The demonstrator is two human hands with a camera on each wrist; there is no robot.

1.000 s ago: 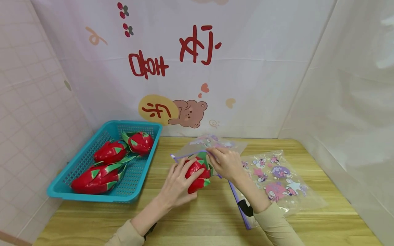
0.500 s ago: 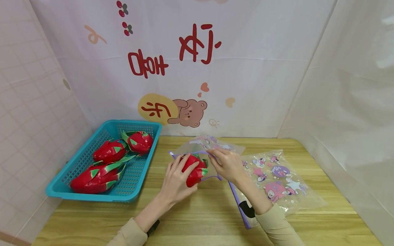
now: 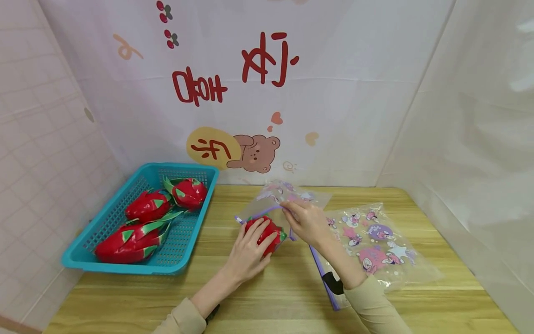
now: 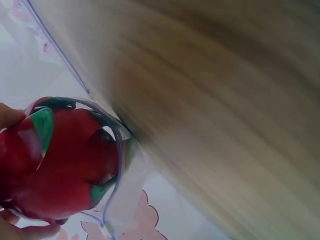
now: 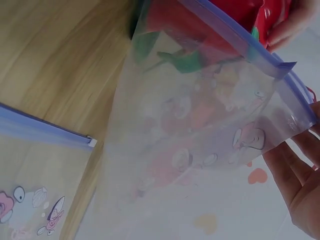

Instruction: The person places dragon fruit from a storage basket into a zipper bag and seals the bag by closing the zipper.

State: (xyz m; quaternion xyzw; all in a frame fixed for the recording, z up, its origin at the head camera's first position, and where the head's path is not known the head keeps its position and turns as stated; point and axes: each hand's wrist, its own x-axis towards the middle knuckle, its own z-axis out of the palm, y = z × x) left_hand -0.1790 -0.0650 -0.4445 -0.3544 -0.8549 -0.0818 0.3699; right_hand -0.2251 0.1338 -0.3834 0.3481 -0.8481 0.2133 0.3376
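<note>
L grip, bare hand, is holding 1 red dragon fruit w/ fingers curled over it; the fruit is sitting partway in the mouth of a clear printed zip bag, whose purple rim is running round it. R grip is pinching that rim, keeping it raised. 3 other fruits are lying in a blue basket, far L. A 2nd bag is lying flat on the bench, just R of the 1st.

Finding passage along yellowish wood-grain tabletop between turquoise rectangular plastic basket and left hand; meeting white printed backdrop behind.
</note>
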